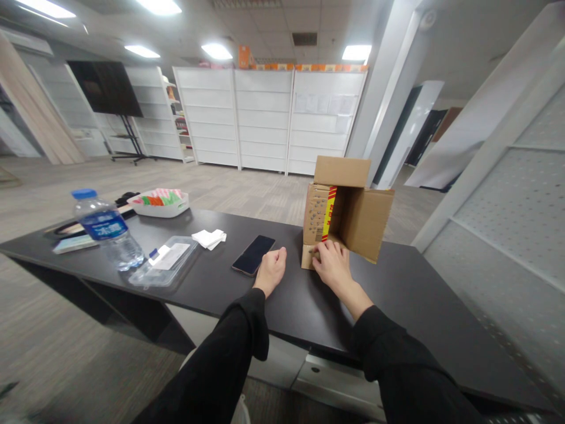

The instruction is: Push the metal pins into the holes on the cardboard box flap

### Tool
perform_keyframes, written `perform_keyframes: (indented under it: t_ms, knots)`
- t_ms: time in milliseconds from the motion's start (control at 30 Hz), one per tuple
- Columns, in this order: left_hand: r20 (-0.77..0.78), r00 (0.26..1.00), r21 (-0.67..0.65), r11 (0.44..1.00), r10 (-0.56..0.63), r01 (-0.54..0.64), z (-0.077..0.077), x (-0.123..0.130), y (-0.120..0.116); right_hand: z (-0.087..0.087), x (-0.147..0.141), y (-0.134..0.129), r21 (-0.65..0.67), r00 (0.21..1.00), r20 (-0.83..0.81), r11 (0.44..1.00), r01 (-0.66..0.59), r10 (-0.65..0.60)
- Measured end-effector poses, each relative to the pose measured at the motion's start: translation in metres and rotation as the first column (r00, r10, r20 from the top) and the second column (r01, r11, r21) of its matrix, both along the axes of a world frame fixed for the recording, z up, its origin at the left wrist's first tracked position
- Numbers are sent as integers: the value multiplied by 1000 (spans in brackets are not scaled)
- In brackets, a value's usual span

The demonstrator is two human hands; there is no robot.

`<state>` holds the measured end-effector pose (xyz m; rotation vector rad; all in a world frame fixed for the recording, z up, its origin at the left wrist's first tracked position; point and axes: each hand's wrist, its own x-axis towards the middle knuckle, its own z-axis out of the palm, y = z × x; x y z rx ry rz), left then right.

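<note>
A cardboard box (318, 213) stands on the dark table with its open side toward me and its flaps spread. Yellow and red tape runs down its front, and many small dark spots dot the flap on the left. My right hand (332, 263) is at the box's lower front flap, fingers bent and pinched together around something small that I cannot make out. Curled into a fist, my left hand (271, 270) rests just right of a black phone (253, 254). Whatever the fist may hold is hidden.
Left of the phone lie a folded white tissue (209, 238) and a clear plastic case (170, 262). A water bottle (108, 229) with a blue cap stands beside the case. Behind is a white basket (159, 207) with colourful contents. A perforated partition (507, 200) borders the table's right side.
</note>
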<state>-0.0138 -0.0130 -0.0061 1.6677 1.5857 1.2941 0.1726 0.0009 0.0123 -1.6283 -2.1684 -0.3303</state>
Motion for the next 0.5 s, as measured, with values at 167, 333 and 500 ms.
perform_keyframes:
  t_ms: [167, 333, 500]
  knots:
    - [0, 1000, 11, 1000, -6, 6, -1, 0, 1, 1, 0, 1, -21, 1000, 25, 1000, 8, -7]
    - [5, 1000, 5, 1000, -6, 6, -1, 0, 1, 0, 0, 2, -22, 1000, 24, 1000, 3, -2]
    - [6, 1000, 11, 1000, -6, 6, 0, 0, 0, 2, 0, 2, -37, 999, 39, 999, 1, 1]
